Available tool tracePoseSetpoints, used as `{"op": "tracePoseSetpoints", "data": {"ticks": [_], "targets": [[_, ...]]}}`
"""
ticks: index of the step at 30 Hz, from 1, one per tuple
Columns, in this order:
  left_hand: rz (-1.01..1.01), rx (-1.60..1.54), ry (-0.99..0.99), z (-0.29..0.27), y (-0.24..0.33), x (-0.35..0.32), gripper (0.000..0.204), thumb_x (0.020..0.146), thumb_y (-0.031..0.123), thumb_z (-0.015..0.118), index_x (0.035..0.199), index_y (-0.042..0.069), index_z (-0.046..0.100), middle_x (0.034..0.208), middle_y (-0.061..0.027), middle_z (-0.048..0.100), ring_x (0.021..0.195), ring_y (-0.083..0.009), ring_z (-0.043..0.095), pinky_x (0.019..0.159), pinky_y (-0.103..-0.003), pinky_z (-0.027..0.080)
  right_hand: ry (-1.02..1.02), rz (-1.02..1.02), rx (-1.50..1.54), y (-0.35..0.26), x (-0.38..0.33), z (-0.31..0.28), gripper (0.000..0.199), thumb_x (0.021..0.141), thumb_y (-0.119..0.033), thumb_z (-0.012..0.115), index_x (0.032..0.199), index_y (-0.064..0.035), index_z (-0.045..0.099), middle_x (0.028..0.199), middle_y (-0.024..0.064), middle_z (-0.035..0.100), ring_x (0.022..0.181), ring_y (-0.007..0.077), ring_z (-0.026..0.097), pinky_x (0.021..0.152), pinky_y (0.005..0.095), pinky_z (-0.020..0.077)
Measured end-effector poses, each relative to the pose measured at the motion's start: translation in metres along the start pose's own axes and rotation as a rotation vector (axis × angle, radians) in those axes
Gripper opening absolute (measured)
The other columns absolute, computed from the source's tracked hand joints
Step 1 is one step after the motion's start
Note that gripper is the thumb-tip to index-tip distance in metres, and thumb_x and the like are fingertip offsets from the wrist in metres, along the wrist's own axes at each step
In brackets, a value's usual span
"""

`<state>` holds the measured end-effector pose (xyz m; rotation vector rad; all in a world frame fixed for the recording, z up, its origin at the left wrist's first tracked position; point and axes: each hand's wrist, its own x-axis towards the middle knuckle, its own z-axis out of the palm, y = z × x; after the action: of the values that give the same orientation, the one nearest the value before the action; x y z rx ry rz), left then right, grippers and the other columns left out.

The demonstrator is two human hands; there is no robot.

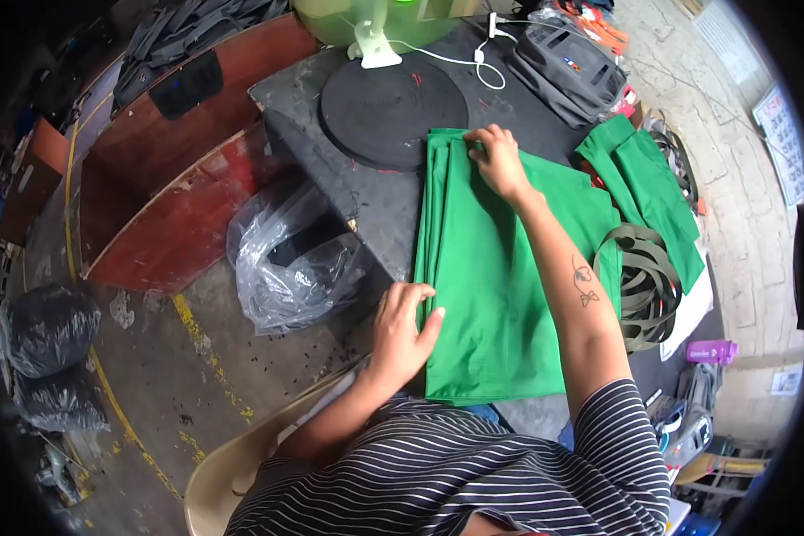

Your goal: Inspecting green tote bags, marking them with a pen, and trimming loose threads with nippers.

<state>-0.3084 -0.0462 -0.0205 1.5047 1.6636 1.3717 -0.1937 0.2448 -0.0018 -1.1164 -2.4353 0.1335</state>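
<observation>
A stack of folded green fabric lies in front of me at the dark table's near edge, its folded layers showing along the left side. My left hand rests against the lower left edge of this fabric, thumb and fingers apart. At the far edge, my right hand has its fingers curled down onto the top layer, pinching the cloth near the upper left corner. The right forearm crosses over the fabric and hides part of it.
Behind the stack sits a large roll of black webbing. To the right are olive webbing loops, more green fabric and a grey backpack. A clear plastic bag hangs left of the table, near red-brown wooden panels.
</observation>
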Motion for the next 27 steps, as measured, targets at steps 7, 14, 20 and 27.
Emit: {"op": "tracePoseSetpoints", "data": {"ticks": [7,14,20,27], "targets": [[-0.141,-0.103,-0.122,-0.009,-0.001,-0.013,0.023,0.083,0.017,0.067,0.096,0.003,0.055,0.084,-0.0112,0.057,0.078,-0.0245,0.057,0.070,-0.035,0.047,-0.245,0.063,0.377,-0.007,0.010,-0.014,0.016,0.077,-0.005,0.066,0.092,-0.0081,0.063,0.094,0.0061,0.058,0.095,0.0265,0.051,0.087,0.0378,0.0397],[-0.096,0.007,-0.152,-0.009,0.003,-0.022,0.032,0.080,0.023,0.069,0.099,0.004,0.052,0.094,-0.0161,0.051,0.085,-0.0359,0.056,0.073,-0.044,0.046,-0.222,0.081,0.004,-0.019,0.014,-0.008,0.014,0.082,-0.017,0.064,0.094,-0.0113,0.061,0.095,0.0030,0.062,0.098,0.0259,0.047,0.090,0.0424,0.0334],[-0.129,0.024,-0.242,-0.012,0.003,-0.018,0.034,0.080,0.021,0.069,0.102,0.004,0.050,0.096,-0.0166,0.050,0.089,-0.0371,0.055,0.076,-0.045,0.046,-0.371,0.092,0.027,-0.021,0.021,-0.008,0.022,0.080,-0.021,0.067,0.100,-0.0119,0.063,0.099,0.0032,0.062,0.103,0.0260,0.047,0.091,0.0416,0.0329],[-0.046,-0.247,0.020,-0.009,0.002,-0.006,0.061,0.083,0.017,0.068,0.133,0.002,0.037,0.109,-0.0160,0.050,0.084,-0.0221,0.052,0.074,-0.034,0.046,-0.486,0.120,0.801,0.013,0.020,-0.070,0.019,0.085,-0.009,0.064,0.098,-0.0073,0.051,0.121,0.0059,0.058,0.111,0.0151,0.052,0.098,0.0283,0.0373]]}}
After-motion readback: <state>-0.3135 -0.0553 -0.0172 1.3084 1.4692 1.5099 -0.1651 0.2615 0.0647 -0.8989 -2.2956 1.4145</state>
